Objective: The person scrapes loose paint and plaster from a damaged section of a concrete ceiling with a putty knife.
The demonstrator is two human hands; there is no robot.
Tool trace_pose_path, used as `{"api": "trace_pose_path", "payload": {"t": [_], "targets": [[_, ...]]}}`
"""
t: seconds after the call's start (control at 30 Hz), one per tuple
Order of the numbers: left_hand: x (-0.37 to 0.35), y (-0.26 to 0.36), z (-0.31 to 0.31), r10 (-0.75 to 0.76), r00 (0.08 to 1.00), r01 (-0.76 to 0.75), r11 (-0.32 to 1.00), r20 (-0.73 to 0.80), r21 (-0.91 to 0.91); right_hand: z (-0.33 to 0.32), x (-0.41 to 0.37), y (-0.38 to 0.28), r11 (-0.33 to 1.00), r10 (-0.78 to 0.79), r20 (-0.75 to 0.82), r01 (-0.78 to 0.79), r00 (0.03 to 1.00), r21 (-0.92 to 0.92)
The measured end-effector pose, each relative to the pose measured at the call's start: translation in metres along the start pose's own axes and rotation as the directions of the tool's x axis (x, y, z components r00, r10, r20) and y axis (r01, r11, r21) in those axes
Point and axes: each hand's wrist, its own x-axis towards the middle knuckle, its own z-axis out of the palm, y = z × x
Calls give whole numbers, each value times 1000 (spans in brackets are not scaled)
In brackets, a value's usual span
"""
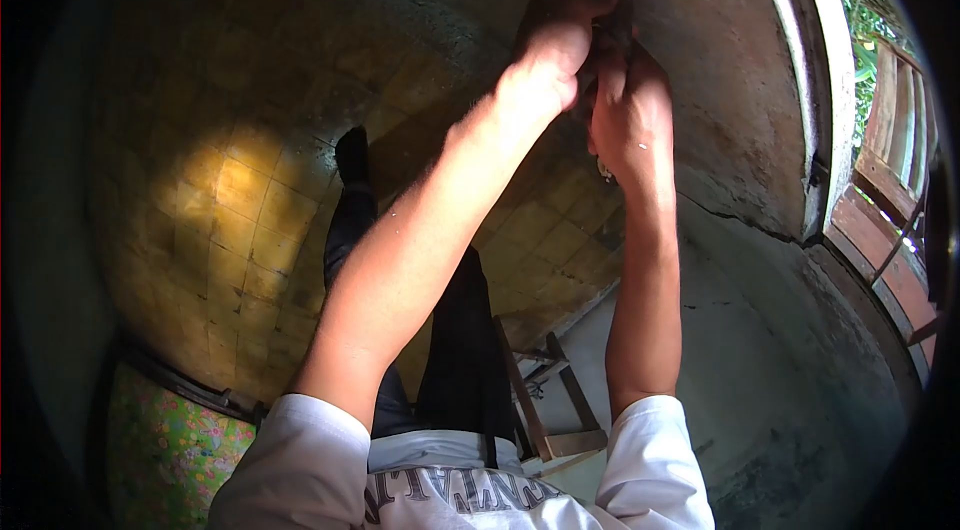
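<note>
Both hands are raised in front of the wall (pixel 715 80), close together around a dark, narrow flat piece (pixel 621 5); the left hand (pixel 560 25) is at one side of it, its fingers bent and its thumb near the piece's upper part; the right hand (pixel 635 115) has its fingers curled at the lower end; both appear to grip the piece, though shadow hides most of the fingertips, and I cannot tell how tightly they close. The piece stands roughly upright between the hands, well apart from the pale strip (pixel 822 60) along the wall's right edge; whether it touches the wall cannot be told. A small shiny item (pixel 606 170) shows just beside the right hand, too small to identify.

The wall is stained and rough, with a dark crack running below the hands toward its right edge; past the pale strip are slatted wooden furniture (pixel 890 120) and green leaves (pixel 860 55). Yellowish tiles cover the floor (pixel 240 200), lit in one patch; a wooden frame (pixel 550 395) stands near the person's dark-trousered legs (pixel 465 350); a green floral cloth (pixel 170 440) lies at the lower left.
</note>
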Motion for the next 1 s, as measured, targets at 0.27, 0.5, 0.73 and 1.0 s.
{"api": "trace_pose_path", "payload": {"t": [0.27,0.5,0.73,1.0], "targets": [[4,-1,-14,13,991,-17,1000,135,25,13,5,1,994,-80,-96,73,992,-80],[8,1,-15,20,980,-26,999,197,27,12,9,6,957,-238,-130,209,963,-202],[-6,1,-6,-4,988,5,1000,155,-8,-14,-5,-8,952,135,155,-172,979,254],[-30,0,-21,0,924,-2,1000,383,4,-10,-29,1,695,132,282,-292,950,657]]}}
